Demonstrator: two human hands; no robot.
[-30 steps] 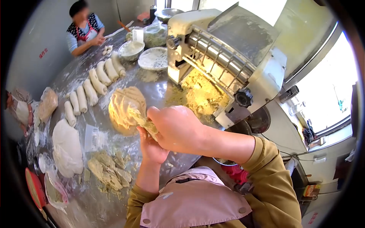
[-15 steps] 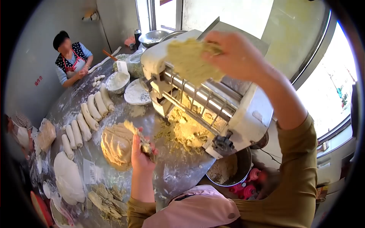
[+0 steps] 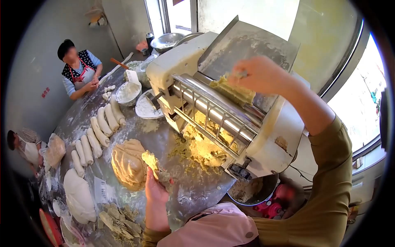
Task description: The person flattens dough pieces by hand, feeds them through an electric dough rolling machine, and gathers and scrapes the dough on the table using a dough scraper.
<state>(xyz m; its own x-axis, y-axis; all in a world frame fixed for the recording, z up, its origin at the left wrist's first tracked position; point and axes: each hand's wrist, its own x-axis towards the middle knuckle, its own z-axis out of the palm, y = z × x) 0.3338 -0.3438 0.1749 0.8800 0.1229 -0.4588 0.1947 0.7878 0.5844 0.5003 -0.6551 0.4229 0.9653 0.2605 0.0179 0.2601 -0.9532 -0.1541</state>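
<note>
Ragged against polished

Head view: pinching a crumbly dough piece (image 3: 150, 159) in the left grip (image 3: 156, 190), beside a smooth, rounded mound (image 3: 128, 164). Showing a rough yellow sheet (image 3: 230, 90) at steel rollers (image 3: 217, 108), just below the right grip (image 3: 260, 75), too blurred to tell whether pinching.

Dough-making kitchen with roller machine (image 3: 217, 110)

Right hand (image 3: 260, 75), 1: bare, raised high, curled downward, blurred; right forearm (image 3: 308, 106) slanting inward. Left hand (image 3: 156, 191), 1: bare, lower, half-curled; left forearm (image 3: 157, 217) near-upright.
</note>
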